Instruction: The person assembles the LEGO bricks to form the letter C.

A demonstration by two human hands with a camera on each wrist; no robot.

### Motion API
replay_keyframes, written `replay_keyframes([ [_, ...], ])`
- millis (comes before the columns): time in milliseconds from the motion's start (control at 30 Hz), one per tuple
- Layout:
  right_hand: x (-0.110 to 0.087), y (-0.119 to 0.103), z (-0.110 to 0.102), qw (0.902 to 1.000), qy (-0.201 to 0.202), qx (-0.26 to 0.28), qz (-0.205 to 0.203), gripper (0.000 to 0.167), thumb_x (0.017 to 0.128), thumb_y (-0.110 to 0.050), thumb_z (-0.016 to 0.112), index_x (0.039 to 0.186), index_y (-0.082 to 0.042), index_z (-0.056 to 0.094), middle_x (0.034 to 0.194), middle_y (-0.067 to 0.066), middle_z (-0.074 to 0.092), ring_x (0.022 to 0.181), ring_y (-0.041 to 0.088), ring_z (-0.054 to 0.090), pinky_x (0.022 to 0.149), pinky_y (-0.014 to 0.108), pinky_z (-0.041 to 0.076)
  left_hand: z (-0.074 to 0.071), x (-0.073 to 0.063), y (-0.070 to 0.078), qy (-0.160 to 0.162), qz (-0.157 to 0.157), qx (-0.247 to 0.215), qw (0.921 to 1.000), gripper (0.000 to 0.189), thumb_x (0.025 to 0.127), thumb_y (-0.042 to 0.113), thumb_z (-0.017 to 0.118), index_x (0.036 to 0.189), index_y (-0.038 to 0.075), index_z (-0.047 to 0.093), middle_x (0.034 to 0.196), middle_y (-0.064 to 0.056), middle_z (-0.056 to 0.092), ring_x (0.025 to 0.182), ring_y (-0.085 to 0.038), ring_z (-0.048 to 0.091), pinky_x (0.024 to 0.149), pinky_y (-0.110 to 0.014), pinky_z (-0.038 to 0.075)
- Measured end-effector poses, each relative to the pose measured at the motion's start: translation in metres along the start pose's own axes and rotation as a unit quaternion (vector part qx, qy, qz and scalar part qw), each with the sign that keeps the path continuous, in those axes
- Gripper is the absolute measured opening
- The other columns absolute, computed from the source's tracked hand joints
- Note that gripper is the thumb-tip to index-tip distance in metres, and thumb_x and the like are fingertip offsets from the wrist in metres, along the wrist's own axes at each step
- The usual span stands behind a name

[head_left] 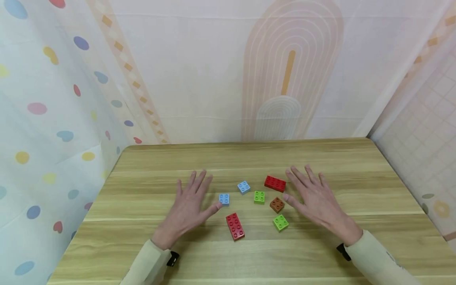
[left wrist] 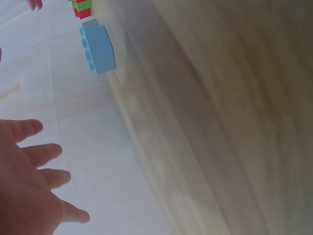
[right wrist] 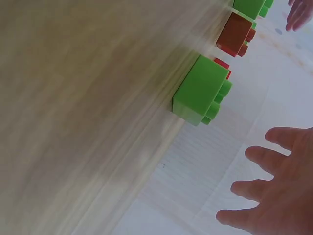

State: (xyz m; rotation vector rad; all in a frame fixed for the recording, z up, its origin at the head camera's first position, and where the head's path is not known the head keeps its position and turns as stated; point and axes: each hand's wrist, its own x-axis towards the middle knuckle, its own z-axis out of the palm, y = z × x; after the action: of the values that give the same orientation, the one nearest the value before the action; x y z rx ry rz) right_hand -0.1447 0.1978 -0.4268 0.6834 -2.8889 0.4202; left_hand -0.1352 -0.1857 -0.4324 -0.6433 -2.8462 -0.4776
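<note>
The thumb of the left hand hides the near-left corner of the left light-blue four-stud brick; contact is indeterminate. The head view's near edge crops both sleeves and the wooden tabletop. The right wrist view crops the right hand.

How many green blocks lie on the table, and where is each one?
2: the far green block lies left of the brown block; the near green block lies on the brown block's near side. No other shows.
</note>
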Motion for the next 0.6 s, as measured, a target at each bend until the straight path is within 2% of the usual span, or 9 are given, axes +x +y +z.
replay_keyframes([
  [333, -0.007, -0.004, 0.000, 0.9989, 0.034, 0.000, -0.034, 0.071, 0.104, -0.054, 0.052, 0.158, -0.010, 0.041, 0.164, 0.014, 0.036, 0.150, 0.049, 0.026, 0.115, 0.076, 0.021, 0.003, -0.003, 0.004, 0.007, 0.058, -0.011, 0.9982, 0.085, 0.094, 0.060, 0.062, 0.157, 0.005, 0.041, 0.164, -0.017, 0.035, 0.151, -0.043, 0.029, 0.116, -0.077, 0.012],
  [600, -0.011, -0.007, 0.002, 0.9984, 0.030, 0.007, -0.046, 0.074, 0.101, -0.055, 0.057, 0.157, -0.009, 0.043, 0.164, 0.013, 0.036, 0.150, 0.046, 0.029, 0.113, 0.074, 0.029, 0.005, -0.005, 0.006, 0.012, 0.093, 0.007, 0.9955, 0.078, 0.095, 0.054, 0.065, 0.153, 0.005, 0.047, 0.158, -0.016, 0.045, 0.147, -0.042, 0.038, 0.116, -0.074, 0.021],
])
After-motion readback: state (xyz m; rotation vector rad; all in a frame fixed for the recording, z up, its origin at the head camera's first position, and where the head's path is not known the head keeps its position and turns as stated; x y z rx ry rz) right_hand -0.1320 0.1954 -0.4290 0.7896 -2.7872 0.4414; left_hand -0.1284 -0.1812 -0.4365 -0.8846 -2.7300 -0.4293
